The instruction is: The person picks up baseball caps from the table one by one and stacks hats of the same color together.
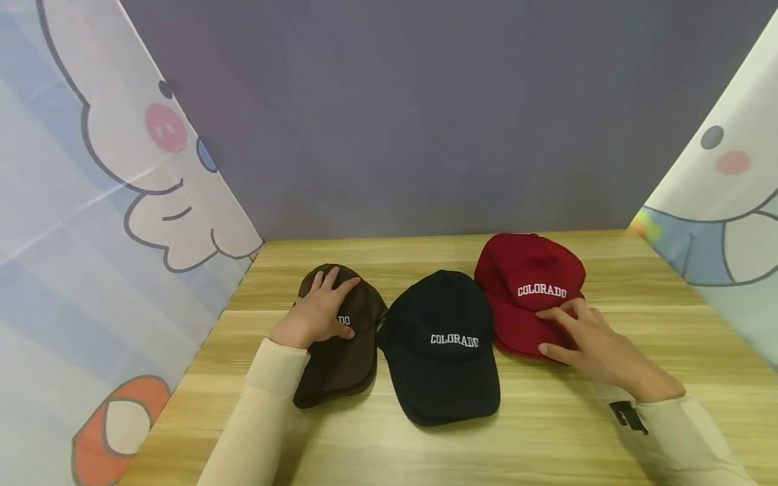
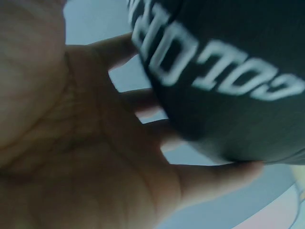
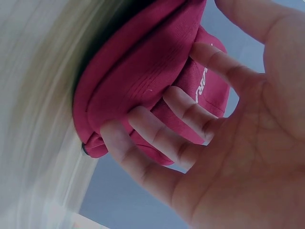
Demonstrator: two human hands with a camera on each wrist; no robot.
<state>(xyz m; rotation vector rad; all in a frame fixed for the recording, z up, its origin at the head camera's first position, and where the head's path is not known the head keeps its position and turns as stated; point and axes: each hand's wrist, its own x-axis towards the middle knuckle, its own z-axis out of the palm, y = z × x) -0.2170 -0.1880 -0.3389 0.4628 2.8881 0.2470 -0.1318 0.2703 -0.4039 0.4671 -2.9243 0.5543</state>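
At the left of the head view lies a brown baseball cap (image 1: 342,368), brim towards me. My left hand (image 1: 319,312) is spread over its crown, covering part of the white lettering. In the left wrist view, outstretched fingers (image 2: 214,180) reach along the side of the dark cap (image 2: 224,114). A red cap (image 1: 525,260) marked COLORADO sits at the right. My right hand (image 1: 598,347) is over the right side of its brim. The right wrist view has these fingers (image 3: 138,157) extended, slightly bent, with their tips at the red cap (image 3: 128,86).
Between the two lies a black COLORADO cap (image 1: 444,385), close beside both. The wood-grain table (image 1: 340,445) ends at a grey back panel (image 1: 389,121). Cartoon-printed sheets (image 1: 61,236) stand at both sides. A small black item (image 1: 629,416) is at the right sleeve.
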